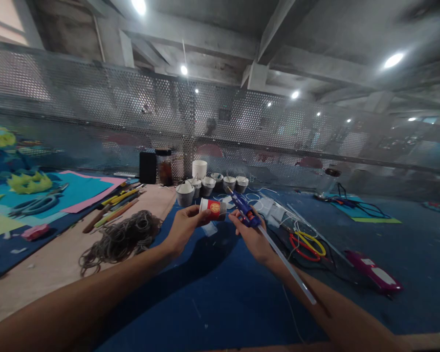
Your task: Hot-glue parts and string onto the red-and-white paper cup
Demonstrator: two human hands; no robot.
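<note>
My left hand (185, 222) grips a small paper cup (214, 209) lying on its side in the air; a red label shows on its white wall, and grey covers the end toward my right hand. My right hand (251, 230) is wrapped round a blue glue gun (244, 209), whose nozzle points up and to the left, above the cup and apart from it. A long clear glue stick (288, 266) sticks out of the gun's back over my forearm. Beyond the cup stand several small cups wrapped in grey (185, 194), beside a stack of white paper cups (199, 169).
Left lie a heap of grey cord (122, 237), pens and tools (119, 205), scissors (40, 204) and coloured paper (80, 188). To the right are red-and-yellow-handled scissors (310, 244), a purple case (374, 274) and a clear jar (326, 186). A perforated metal screen (220, 117) closes off the back.
</note>
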